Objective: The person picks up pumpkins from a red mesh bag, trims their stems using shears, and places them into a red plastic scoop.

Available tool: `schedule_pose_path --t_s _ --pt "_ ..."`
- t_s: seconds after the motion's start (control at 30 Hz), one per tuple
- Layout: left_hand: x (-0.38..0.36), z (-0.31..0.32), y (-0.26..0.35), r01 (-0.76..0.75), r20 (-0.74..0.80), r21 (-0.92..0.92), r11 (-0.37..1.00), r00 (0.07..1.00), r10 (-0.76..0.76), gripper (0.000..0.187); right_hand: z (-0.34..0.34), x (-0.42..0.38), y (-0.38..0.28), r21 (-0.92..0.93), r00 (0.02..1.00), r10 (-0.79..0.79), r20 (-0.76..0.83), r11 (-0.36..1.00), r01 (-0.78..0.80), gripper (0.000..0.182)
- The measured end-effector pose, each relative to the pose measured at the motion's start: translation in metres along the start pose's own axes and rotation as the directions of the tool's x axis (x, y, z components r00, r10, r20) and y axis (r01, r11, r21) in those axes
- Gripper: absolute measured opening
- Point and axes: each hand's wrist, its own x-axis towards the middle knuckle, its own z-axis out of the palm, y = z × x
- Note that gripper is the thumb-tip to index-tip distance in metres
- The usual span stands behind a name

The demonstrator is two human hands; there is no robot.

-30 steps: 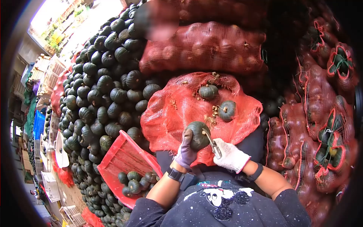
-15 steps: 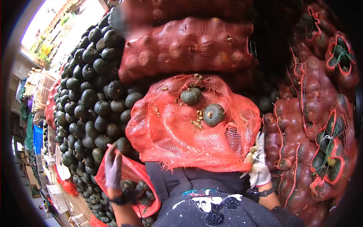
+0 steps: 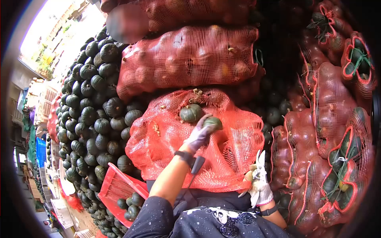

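Left hand: in its pale purple glove, the hand is grasping a dark green squash, fingers curling around its side; half a second ago it was hanging over the red crate, holding nothing.
Grasped squash: sitting over the right-centre of the orange-red mesh, just beside a second squash; whether it is lifting clear of the netting, I cannot tell. In the previous frame two squashes were lying there with no hand on them.
Right hand: in its white glove, the hand is holding pruning shears, blades pointing away from the body, near the mesh's right edge, much as half a second ago; a second ago the shears were meeting the stem of a squash held in the left hand.
Crate: lying tilted at the person's left, holding several small squashes.
Left side: a heap of dark squashes is rising beside the mesh.
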Motion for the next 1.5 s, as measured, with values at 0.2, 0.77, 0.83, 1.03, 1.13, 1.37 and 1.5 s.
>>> schedule_pose_path --t_s 0.2,0.77,0.83,1.03,1.13,1.37,1.5 --pt "-0.028 -0.001 0.022 -0.135 -0.060 -0.228 0.964 0.990 0.125 0.081 -0.008 0.008 -0.002 0.060 1.000 0.014 0.004 0.998 -0.014 0.065" --pt "-0.129 0.017 0.117 -0.547 -0.605 -0.142 0.825 0.707 0.365 0.072 -0.018 0.011 -0.016 0.171 0.981 0.191 -0.017 0.968 -0.185 0.061" --pt "-0.105 0.052 0.122 -0.542 -0.266 -0.159 0.825 0.828 0.493 0.081 -0.013 0.014 -0.015 0.125 0.989 0.150 0.008 0.981 -0.150 0.056" --pt "0.010 -0.034 0.066 0.062 -0.033 0.997 -0.046 0.878 0.478 0.075 -0.023 0.011 -0.007 -0.039 0.979 0.125 -0.164 0.990 -0.133 0.061" --pt "0.016 -0.060 0.056 0.099 -0.146 0.984 0.149 0.925 0.350 0.077 -0.003 0.012 -0.012 0.018 0.989 0.118 -0.091 0.993 -0.117 0.064" --pt "-0.106 -0.027 0.063 -0.213 -0.247 -0.593 0.777 0.966 0.076 0.065 0.004 0.018 -0.006 0.025 0.995 0.085 -0.052 0.996 -0.084 0.047" --pt "-0.164 -0.016 0.074 -0.065 0.075 -0.725 0.685 0.982 0.173 0.085 0.028 0.020 -0.002 -0.232 0.999 0.022 -0.045 0.972 -0.032 0.065"
